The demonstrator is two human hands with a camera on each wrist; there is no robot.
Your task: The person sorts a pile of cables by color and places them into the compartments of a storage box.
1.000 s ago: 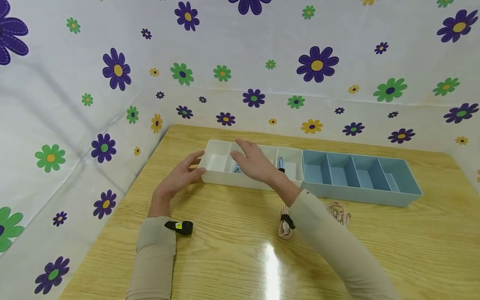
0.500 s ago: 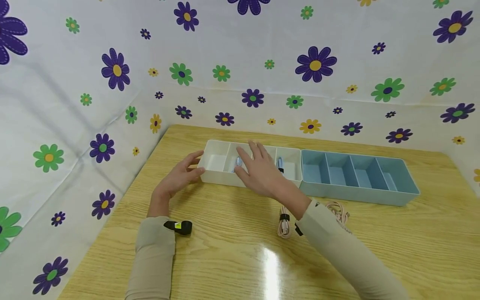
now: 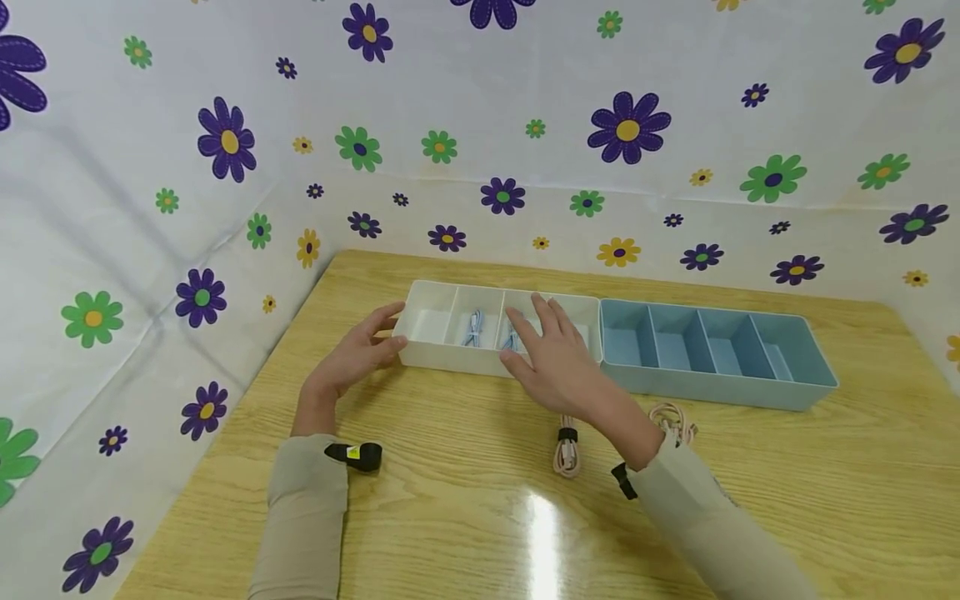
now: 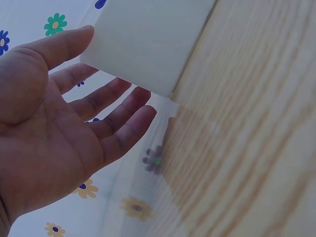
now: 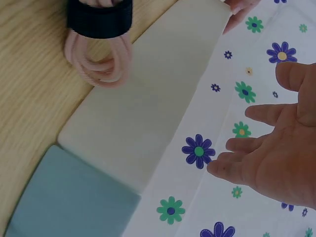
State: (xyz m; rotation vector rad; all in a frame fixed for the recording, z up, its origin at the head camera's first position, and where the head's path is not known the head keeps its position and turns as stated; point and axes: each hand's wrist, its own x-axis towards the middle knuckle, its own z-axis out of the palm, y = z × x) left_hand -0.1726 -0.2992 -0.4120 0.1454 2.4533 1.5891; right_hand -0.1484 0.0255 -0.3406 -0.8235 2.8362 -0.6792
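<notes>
White box (image 3: 450,358), 2 blue cables (image 3: 474,329) showing — spread right hand (image 3: 562,362) partly blocks my view; left hand (image 3: 358,354), relaxed, touches it. Pink cables (image 3: 567,458) nearby.

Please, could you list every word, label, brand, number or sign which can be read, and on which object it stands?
No readable text in any view.
Yellow label on the black strap at the left sleeve: any print is too small to read.
White box and blue box: no lettering on visible sides.

The left grip (image 4: 64,128), fingers loosely spread, touches a white box (image 4: 148,44) beside woodgrain (image 4: 247,133).
</notes>
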